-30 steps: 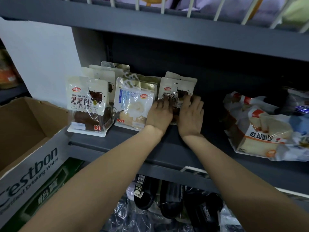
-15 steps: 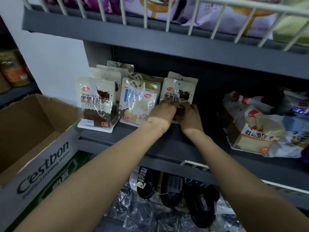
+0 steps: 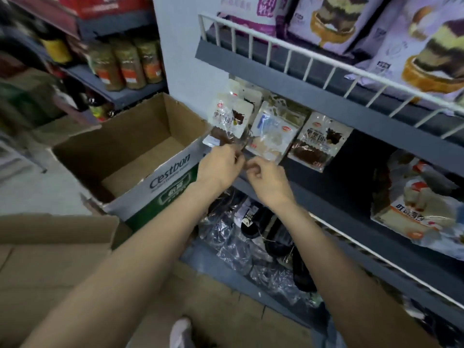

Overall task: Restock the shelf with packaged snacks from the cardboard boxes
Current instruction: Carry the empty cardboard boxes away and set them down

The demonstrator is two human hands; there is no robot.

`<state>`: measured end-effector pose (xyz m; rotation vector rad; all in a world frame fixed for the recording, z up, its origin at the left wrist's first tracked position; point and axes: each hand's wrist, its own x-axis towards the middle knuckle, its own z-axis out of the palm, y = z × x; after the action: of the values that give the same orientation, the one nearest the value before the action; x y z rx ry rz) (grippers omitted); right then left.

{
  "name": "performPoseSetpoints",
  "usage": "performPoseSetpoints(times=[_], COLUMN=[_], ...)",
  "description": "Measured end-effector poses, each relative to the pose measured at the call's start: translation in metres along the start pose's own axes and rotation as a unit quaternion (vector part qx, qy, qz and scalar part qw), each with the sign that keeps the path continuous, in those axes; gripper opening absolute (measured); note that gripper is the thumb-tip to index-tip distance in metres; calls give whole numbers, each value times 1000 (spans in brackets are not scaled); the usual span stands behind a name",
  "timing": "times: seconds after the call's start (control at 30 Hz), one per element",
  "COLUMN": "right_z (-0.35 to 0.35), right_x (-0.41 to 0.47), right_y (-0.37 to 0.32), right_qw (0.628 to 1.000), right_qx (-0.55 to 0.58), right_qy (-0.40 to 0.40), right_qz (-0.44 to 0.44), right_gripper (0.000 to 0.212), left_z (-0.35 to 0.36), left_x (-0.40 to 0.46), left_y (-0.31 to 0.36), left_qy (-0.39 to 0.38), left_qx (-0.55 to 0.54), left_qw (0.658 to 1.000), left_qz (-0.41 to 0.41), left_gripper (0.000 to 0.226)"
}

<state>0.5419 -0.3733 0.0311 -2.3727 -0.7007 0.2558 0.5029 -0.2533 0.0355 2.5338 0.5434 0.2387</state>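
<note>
Grey shelf (image 3: pixel 326 169) with snack packs standing in a row near its left end, leaning back. Left to right: a dark chocolate pack (image 3: pixel 229 121) at the left front corner, a pale pack (image 3: pixel 272 133) just beside it, and a second dark pack (image 3: pixel 317 141) whose bottom overhangs the front edge. More packs stand behind the first two, partly hidden.

Left hand (image 3: pixel 221 167) is raised to the bottom edge of the leftmost dark pack, fingers curled; the fingertips meet the clear wrapper, but whether they pinch it cannot be told, since the frame is blurred there. Right hand (image 3: pixel 266 178) sits just beside the left, below the pale pack, fingers curled in with thumb against forefinger; whether it holds anything cannot be told.

Open cardboard box (image 3: pixel 140 156), printed "C'estbon", stands against the left end of the shelf, touching it; its visible floor is bare. A second box flap (image 3: pixel 57 232) lies in the lower left.

Bread bags (image 3: pixel 421 204) lie toward the right end of the shelf, well apart from the row. A white wire rail (image 3: pixel 334 69) fronts the shelf above, which carries purple cake bags (image 3: pixel 334 18). Plastic-wrapped dark items (image 3: pixel 266 234) fill the tier below.
</note>
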Motion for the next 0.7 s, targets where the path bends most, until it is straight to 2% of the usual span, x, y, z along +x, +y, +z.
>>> performPoseSetpoints(times=[0.23,0.37,0.47,0.57,0.7], right_z=[85,152,204,243,269], right_x=[-74,-123,-157,-179,-188], right_y=[-85,-114,-125,-129,-125], right_qw=[982,960,932,895,826], right_qx=[2,-12,-43,-160,-297], right_qy=[-148,-234,-315,-349,-358], right_qz=[-116,-153,-176,-228,-318], right_gripper=[18,21,36,54,35], left_z=[-47,-51,-45,-36,-34], left_x=[-112,-189,-247,-296,-341], left_y=[-90,-155,-200,-234,-251], left_qy=[61,52,13,-74,-170], left_qx=[28,16,26,47,87], left_qw=[982,958,942,927,928], left_qz=[-177,-282,-334,-364,-321], left_gripper=[25,24,25,33,34])
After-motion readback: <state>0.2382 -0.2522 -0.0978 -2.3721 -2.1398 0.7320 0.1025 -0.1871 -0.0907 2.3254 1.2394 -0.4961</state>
